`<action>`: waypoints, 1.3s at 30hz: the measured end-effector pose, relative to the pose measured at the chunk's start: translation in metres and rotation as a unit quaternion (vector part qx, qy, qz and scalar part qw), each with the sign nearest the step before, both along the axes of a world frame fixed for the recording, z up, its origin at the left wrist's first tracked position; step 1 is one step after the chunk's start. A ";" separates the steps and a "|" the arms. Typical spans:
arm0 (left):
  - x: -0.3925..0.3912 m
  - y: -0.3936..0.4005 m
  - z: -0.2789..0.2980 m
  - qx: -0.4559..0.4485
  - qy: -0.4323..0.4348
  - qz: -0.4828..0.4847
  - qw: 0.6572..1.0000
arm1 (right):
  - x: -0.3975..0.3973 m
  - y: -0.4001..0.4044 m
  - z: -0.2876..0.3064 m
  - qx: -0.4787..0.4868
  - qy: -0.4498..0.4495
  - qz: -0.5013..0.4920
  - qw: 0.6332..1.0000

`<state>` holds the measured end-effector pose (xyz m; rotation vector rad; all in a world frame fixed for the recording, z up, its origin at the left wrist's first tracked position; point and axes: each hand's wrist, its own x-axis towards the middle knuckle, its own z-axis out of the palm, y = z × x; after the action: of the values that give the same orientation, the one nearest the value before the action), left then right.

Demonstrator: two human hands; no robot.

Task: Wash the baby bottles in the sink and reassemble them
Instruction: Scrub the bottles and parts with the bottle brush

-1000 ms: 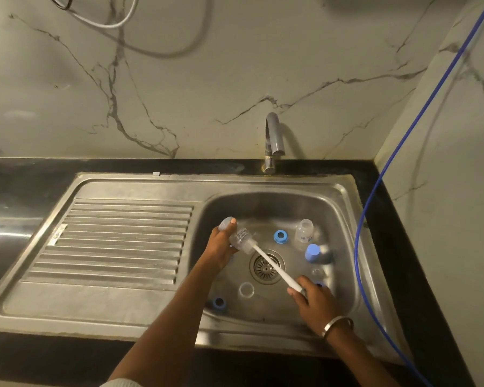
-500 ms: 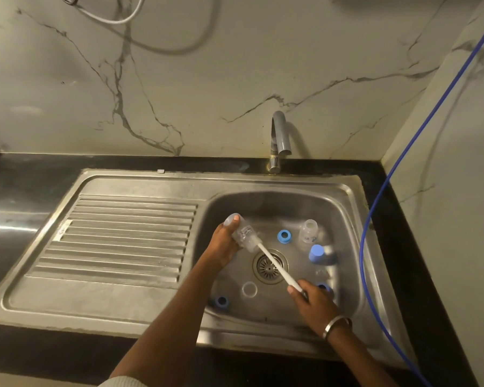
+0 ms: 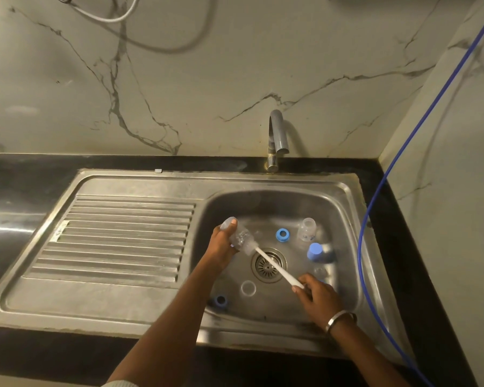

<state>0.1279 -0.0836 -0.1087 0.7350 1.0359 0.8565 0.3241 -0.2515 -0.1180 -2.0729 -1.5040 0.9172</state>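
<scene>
My right hand [image 3: 317, 298], lower right of frame, has its fingers curled round the end of the brush [image 3: 274, 268] handle. The handle runs up-left across the drain [image 3: 268, 265]. The bristle end sits inside the bottle [image 3: 239, 236].

My left hand [image 3: 221, 244], centre of frame, grips that bottle tilted, base up-left, mouth toward the drain. Fingers wrap the barrel; the base pokes out past them.

Basin floor, near edge: blue ring [image 3: 220, 300] at lower left, clear disc [image 3: 248, 288] just right of it. Something clear lies by my right hand; cannot tell what. Farther back: second blue ring [image 3: 282, 235], a second clear bottle [image 3: 307, 229] upright beside it, blue cap [image 3: 315, 251] in front of that bottle. All apart, none touching.

Handling, judged: bottle is light, thin clear plastic, likely stiff enough for a firm grip but slick when wet. Hold mid-barrel, as now, so that the brush strokes do not lever it out of my fingers. Rings and cap are small and hard; pinch them by the rim. The disc looks thin and flat to the steel, so it will need a fingernail edge.

Beyond: sink [image 3: 344, 191] rim, tap [image 3: 276, 135] with no water visible, draining board [image 3: 123, 236] at left, dark bench [image 3: 17, 180], marble wall. Blue hose [image 3: 375, 196] down the right side.
</scene>
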 end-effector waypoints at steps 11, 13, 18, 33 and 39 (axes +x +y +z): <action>-0.005 0.005 -0.002 -0.012 0.010 0.037 0.999 | 0.002 0.003 0.011 0.026 0.023 0.041 0.999; -0.004 0.008 0.000 -0.024 0.010 0.043 0.999 | -0.004 0.005 0.011 0.036 0.013 0.007 0.999; 0.002 0.006 0.006 -0.035 -0.056 0.035 0.997 | 0.003 0.012 0.008 -0.070 0.020 -0.065 0.995; 0.007 0.010 0.001 0.007 -0.024 0.022 0.999 | -0.008 0.004 0.004 -0.027 -0.008 0.019 0.999; 0.006 0.003 -0.010 0.010 0.009 0.016 1.000 | -0.006 0.006 0.003 -0.047 -0.021 0.091 0.994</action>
<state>0.1342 -0.0811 -0.1188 0.7455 1.0584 0.8898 0.3179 -0.2457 -0.1153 -2.0571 -1.7257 1.0368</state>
